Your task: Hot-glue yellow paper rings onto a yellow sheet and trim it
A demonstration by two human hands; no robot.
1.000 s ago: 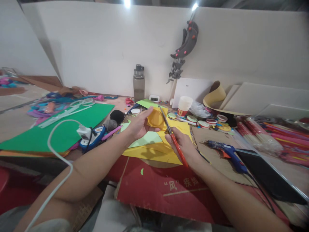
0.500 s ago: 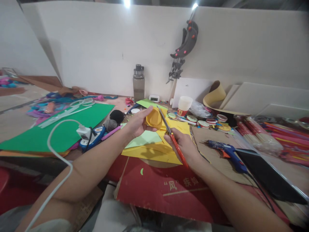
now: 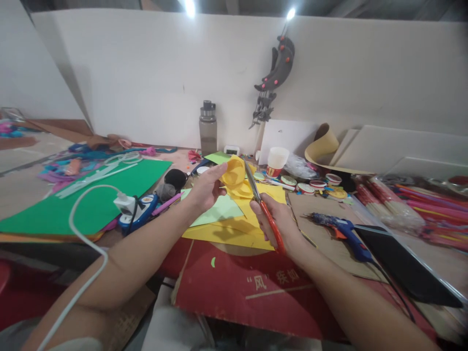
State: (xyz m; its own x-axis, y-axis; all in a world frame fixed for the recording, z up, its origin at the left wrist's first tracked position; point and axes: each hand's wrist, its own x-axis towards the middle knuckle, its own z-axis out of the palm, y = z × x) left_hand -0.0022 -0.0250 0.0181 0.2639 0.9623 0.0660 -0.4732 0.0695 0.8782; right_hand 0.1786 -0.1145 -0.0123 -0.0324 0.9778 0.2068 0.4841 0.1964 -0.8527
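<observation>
My left hand (image 3: 209,189) pinches a curled piece of yellow paper (image 3: 234,171) above the work surface. In my right hand (image 3: 278,219) is a pair of scissors (image 3: 269,222) with red handles, its blades pointing up and away along the right side of the paper. Whether the blades touch the paper is hard to tell. Below the hands lie yellow sheets (image 3: 234,235) and a pale green sheet (image 3: 219,208), which rest partly on a red printed cardboard (image 3: 234,292). A small green crescent scrap (image 3: 213,262) lies on the cardboard.
On the right are a blue glue gun (image 3: 340,228) and a black flat object (image 3: 402,268). A green sheet (image 3: 87,209) and a white plug on a power strip (image 3: 137,214) lie left. Behind stand a water bottle (image 3: 208,131), paper cups (image 3: 277,160) and small round tins (image 3: 305,188).
The yellow paper has turned in my left hand, and its curl now faces differently, with a flap hanging lower. The scissors stay beside it. The view has shifted slightly.
</observation>
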